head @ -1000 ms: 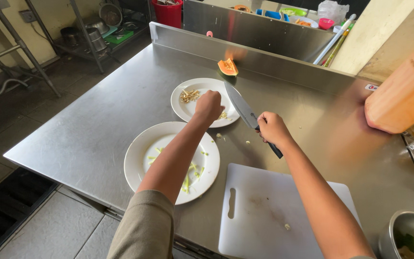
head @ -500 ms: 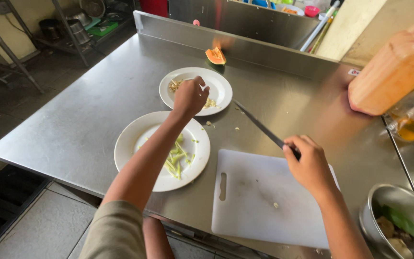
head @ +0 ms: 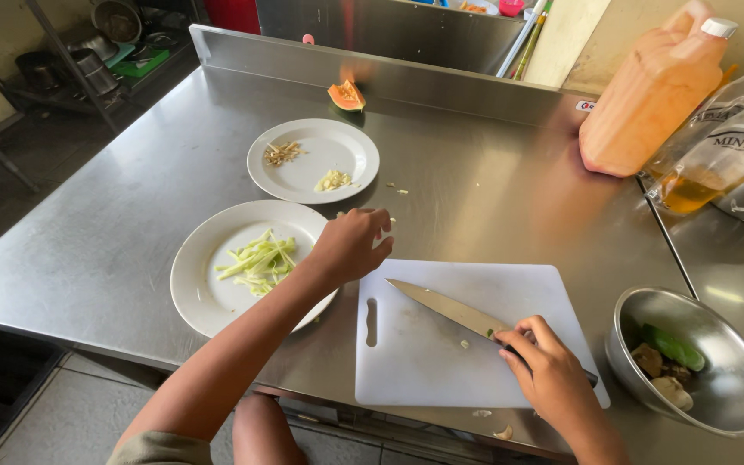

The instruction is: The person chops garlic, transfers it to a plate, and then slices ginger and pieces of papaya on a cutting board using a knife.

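My right hand (head: 544,366) grips the handle of a large knife (head: 445,307), whose blade lies flat on the white cutting board (head: 424,353). My left hand (head: 350,245) hovers with loosely curled fingers over the steel table, between the board and the near white plate (head: 204,284) of pale green vegetable strips (head: 260,258). It holds nothing that I can see. A second white plate (head: 346,164) farther back carries two small piles of chopped bits.
A steel bowl (head: 716,400) with vegetable pieces sits at the right front. An orange jug (head: 652,90) and a bag of yellow liquid (head: 708,164) stand at the back right. A papaya wedge (head: 346,95) rests by the raised back edge.
My left hand has drawn back from the far plate toward the board. My right hand has brought the knife down from mid-air onto the cutting board.
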